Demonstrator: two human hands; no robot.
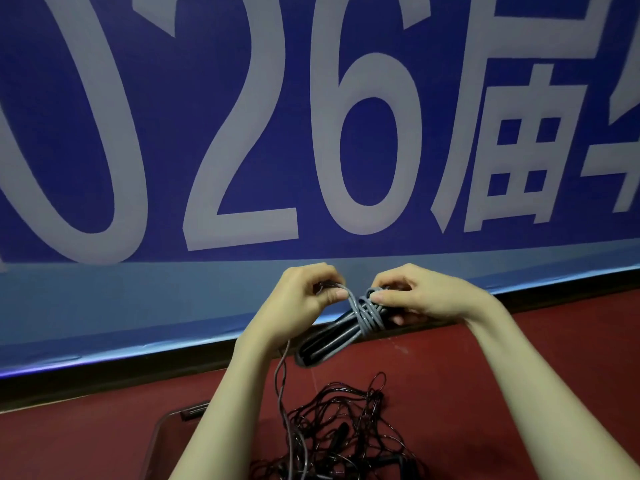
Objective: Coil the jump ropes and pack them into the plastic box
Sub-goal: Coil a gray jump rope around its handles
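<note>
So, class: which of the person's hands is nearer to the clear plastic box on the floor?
Left. The left hand grips the rope's free end above and slightly right of the plastic box; the right hand, holding the wound bundle, is farther to the right.

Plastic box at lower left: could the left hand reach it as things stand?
Probably not right away. The left hand pinches the grey cord being wound round the handles; the plastic box lies unobstructed below that forearm once it lets go.
</note>
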